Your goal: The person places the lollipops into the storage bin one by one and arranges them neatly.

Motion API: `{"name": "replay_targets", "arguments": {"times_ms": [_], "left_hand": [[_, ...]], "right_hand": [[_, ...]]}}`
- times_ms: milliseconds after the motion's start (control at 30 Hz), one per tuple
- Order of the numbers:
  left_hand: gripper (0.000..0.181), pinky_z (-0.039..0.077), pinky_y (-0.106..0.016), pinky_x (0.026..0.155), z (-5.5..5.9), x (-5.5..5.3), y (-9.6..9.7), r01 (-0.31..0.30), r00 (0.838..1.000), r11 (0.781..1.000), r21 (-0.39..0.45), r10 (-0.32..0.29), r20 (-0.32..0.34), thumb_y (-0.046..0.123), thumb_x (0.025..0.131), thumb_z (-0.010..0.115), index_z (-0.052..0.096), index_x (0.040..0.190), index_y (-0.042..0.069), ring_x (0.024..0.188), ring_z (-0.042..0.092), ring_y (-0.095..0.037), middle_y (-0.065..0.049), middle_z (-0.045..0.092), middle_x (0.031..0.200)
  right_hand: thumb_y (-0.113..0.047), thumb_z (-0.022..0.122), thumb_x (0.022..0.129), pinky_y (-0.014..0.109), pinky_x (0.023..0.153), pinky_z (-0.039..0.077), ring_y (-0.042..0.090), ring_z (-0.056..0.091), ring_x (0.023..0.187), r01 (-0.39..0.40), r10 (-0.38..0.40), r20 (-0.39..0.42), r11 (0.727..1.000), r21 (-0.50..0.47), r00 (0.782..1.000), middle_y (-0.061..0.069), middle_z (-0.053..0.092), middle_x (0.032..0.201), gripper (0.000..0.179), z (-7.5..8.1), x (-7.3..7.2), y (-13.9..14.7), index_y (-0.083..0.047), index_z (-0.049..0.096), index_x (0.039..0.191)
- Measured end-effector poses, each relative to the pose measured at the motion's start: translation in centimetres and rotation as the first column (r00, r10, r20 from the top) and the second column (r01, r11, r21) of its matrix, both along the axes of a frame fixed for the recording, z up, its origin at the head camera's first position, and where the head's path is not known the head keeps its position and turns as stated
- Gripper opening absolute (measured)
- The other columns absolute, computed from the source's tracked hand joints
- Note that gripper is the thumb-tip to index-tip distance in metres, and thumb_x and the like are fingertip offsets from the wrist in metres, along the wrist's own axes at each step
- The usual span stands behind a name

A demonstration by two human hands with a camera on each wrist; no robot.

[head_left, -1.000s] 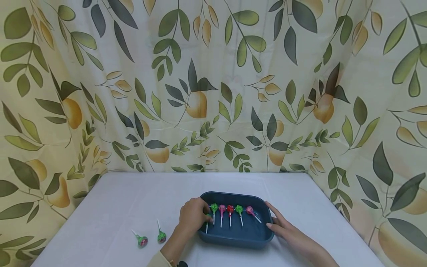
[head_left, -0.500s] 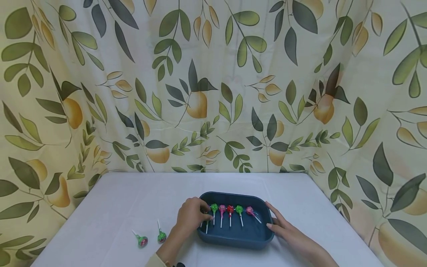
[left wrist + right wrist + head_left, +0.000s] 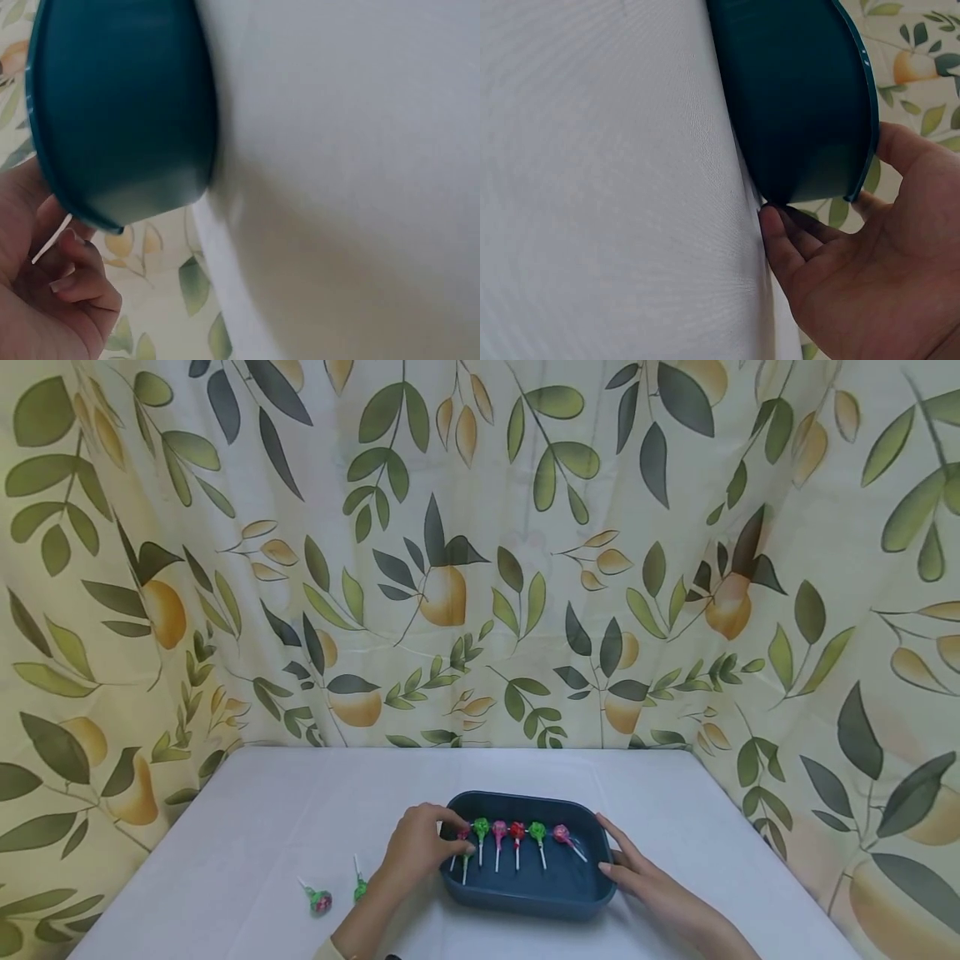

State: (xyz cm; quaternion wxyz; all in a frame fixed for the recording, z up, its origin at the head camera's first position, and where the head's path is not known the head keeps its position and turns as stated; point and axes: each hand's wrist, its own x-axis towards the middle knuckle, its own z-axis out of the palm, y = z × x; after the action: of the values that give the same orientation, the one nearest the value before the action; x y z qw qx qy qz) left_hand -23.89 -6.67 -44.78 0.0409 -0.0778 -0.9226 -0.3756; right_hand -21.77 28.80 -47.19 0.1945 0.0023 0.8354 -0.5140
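A dark blue tray holds a row of lollipops, among them a red one and a pink one. My left hand reaches over the tray's left end, thumb and forefinger pinching a lollipop with a pink and green wrapper. Its other fingers are curled in the left wrist view, outside the tray wall. My right hand grips the tray's right end, its thumb on the rim. In the right wrist view its fingers touch the tray's end, low down.
Two loose green and pink lollipops lie left of the tray: one in full view, the other partly behind my left forearm. The white table ends at a curtain printed with leaves and fruit.
My left hand has shifted a little left along the tray's end, uncovering the pink wrapper between its fingers. Its forearm now covers part of one loose lollipop. The right hand and tray stay nearly still.
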Motion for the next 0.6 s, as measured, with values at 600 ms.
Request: {"name": "replay_targets", "arguments": {"times_ms": [600], "left_hand": [[0.024, 0.052, -0.046, 0.08, 1.9, 1.8, -5.3, 0.046, 0.993, 0.999, 0.02, -0.044, -0.106, 0.022, 0.075, 0.095, 0.082, 0.095, 0.02, 0.091, 0.059, -0.021, 0.007, 0.074, 0.098]], "right_hand": [[-0.055, 0.058, 0.102, 0.077, 0.106, 0.024, 0.06, 0.015, 0.146, 0.013, -0.013, 0.02, 1.0, -0.02, 1.0, 0.035, 0.012, 0.164, 0.079, 0.2, 0.1, -0.1, -0.038, 0.015, 0.165]]}}
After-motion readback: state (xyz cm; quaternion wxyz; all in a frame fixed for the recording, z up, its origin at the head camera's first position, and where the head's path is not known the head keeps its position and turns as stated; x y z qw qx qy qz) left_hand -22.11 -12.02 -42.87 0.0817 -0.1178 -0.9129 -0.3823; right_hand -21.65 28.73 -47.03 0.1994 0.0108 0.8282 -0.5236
